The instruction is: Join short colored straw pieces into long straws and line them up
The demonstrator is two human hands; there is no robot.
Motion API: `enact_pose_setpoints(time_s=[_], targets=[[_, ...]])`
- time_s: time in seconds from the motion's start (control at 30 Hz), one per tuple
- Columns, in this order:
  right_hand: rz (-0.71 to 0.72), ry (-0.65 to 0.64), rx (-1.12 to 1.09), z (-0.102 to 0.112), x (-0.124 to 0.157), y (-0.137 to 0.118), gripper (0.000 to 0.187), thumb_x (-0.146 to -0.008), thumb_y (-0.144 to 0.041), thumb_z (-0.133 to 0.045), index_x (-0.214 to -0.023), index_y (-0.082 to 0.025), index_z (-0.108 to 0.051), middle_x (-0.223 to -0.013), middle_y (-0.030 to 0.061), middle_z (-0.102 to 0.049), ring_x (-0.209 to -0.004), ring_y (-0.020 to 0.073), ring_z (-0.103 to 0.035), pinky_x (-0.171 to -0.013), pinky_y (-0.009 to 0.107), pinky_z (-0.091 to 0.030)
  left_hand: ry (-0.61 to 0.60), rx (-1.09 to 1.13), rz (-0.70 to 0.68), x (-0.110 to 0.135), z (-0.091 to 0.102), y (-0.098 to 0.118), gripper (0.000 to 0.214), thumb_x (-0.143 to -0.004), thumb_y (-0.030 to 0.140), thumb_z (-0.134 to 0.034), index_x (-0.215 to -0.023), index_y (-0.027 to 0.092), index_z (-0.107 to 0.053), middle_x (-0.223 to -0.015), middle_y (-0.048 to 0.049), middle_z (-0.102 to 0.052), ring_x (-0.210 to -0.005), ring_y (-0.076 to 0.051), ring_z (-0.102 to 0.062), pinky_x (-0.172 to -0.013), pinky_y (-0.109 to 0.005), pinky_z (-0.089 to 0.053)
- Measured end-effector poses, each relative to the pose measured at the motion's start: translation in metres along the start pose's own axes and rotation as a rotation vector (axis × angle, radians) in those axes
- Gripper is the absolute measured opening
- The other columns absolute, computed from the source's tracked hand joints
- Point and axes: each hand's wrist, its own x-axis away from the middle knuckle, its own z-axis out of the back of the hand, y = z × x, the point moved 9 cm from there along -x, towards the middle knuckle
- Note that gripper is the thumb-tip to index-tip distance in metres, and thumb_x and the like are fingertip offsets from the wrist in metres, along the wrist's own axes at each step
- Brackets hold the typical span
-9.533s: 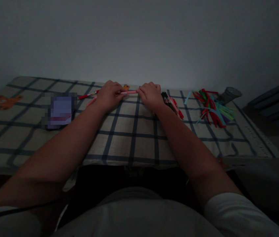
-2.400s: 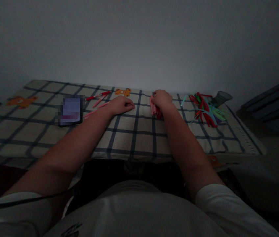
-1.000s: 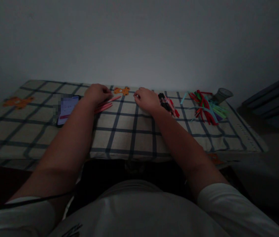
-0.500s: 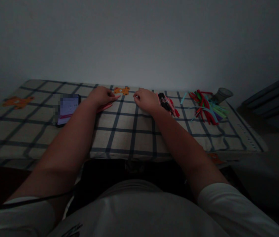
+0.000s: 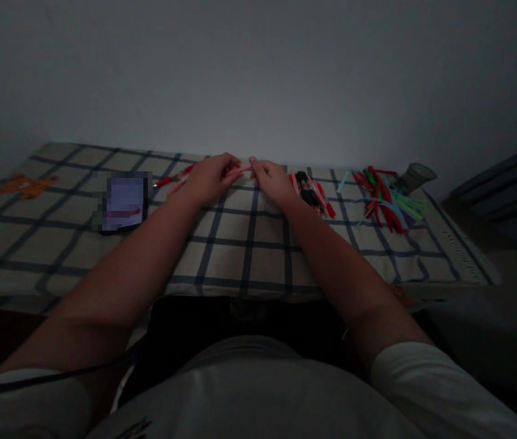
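Near the middle of the far table edge, my two hands meet at a slim pink pen [image 5: 239, 171], which looks like a bare barrel. My left hand [image 5: 215, 177] is closed around its left part. At the right end, the thumb and fingers of my right hand [image 5: 270, 178] pinch it; their exact grip is partly hidden. A red pen [image 5: 174, 178] lies left of my left hand, with another pink piece partly under the wrist. Just right of my right hand is a bundle of black, pink and red pens [image 5: 311, 192].
A phone [image 5: 124, 204] with a lit screen lies at left on the checked tablecloth [image 5: 226, 256]. On the right are a pile of coloured strips [image 5: 384, 201], a single light blue strip [image 5: 342, 182] and a tilted clear cup [image 5: 416, 177]. A wall [image 5: 258, 79] rises behind.
My left hand has moved right with the pink pen, uncovering the red pen on the cloth. My right hand, formerly apart, now grips the pink pen's right end.
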Motion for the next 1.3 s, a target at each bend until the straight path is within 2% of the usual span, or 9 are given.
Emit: enact_pose_setpoints(time_s=[0.07,0.17,0.33,0.53,0.9,1.3], targets=[[-0.017,0.032,-0.038,0.003,-0.002,0.004,0.073,-0.119,-0.085,-0.044,-0.089,-0.025,-0.071,-0.083,0.0019,-0.064,-0.088,0.0225,-0.063,-0.086,0.034,-0.048,-0.003,0.031,0.001,0.002,-0.008,0.005,0.031,-0.106,0.046,-0.073,-0.127,0.023,-0.080,-0.113,-0.0108,-0.084,-0.101,-0.029,-0.073,-0.091,-0.039,-0.053],[-0.035,0.041,-0.048,0.005,-0.004,0.006,0.070,-0.118,-0.086,-0.048,-0.084,-0.026,-0.064,-0.081,0.0004,-0.058,-0.087,0.0217,-0.059,-0.085,0.034,-0.046,0.006,0.065,0.011,0.003,-0.011,0.009,0.029,-0.106,0.041,-0.075,-0.129,0.024,-0.079,-0.113,-0.0086,-0.082,-0.102,-0.028,-0.072,-0.091,-0.038,-0.052],[-0.019,0.002,-0.048,0.005,-0.002,-0.002,0.065,-0.120,-0.078,-0.052,-0.082,-0.026,-0.061,-0.080,0.0004,-0.057,-0.088,0.0212,-0.059,-0.084,0.033,-0.044,-0.008,0.101,0.007,0.002,-0.010,0.012,0.025,-0.104,0.039,-0.081,-0.123,0.024,-0.080,-0.112,-0.0080,-0.081,-0.103,-0.027,-0.071,-0.093,-0.038,-0.051],[-0.046,0.051,-0.039,0.014,0.001,-0.006,0.058,-0.123,-0.066,-0.055,-0.081,-0.025,-0.061,-0.081,0.0016,-0.058,-0.091,0.0222,-0.059,-0.086,0.035,-0.045,0.007,0.112,0.029,0.001,-0.007,0.009,0.027,-0.103,0.041,-0.084,-0.123,0.022,-0.083,-0.112,-0.0084,-0.083,-0.105,-0.028,-0.073,-0.094,-0.038,-0.053],[-0.049,0.019,-0.091,0.012,0.001,-0.005,0.068,-0.119,-0.078,-0.054,-0.076,-0.026,-0.058,-0.074,0.0003,-0.052,-0.084,0.0208,-0.056,-0.080,0.034,-0.044,0.054,0.142,-0.014,0.003,-0.006,0.007,0.028,-0.102,0.044,-0.086,-0.116,0.021,-0.084,-0.109,-0.0089,-0.085,-0.104,-0.027,-0.076,-0.092,-0.038,-0.057],[-0.017,0.020,-0.069,0.010,-0.002,0.002,0.072,-0.116,-0.085,-0.053,-0.073,-0.027,-0.059,-0.072,0.0015,-0.056,-0.083,0.0222,-0.061,-0.081,0.035,-0.045,0.008,0.235,0.026,0.002,-0.014,0.001,0.032,-0.103,0.052,-0.085,-0.114,0.021,-0.087,-0.105,-0.0089,-0.086,-0.100,-0.026,-0.078,-0.091,-0.038,-0.059]])
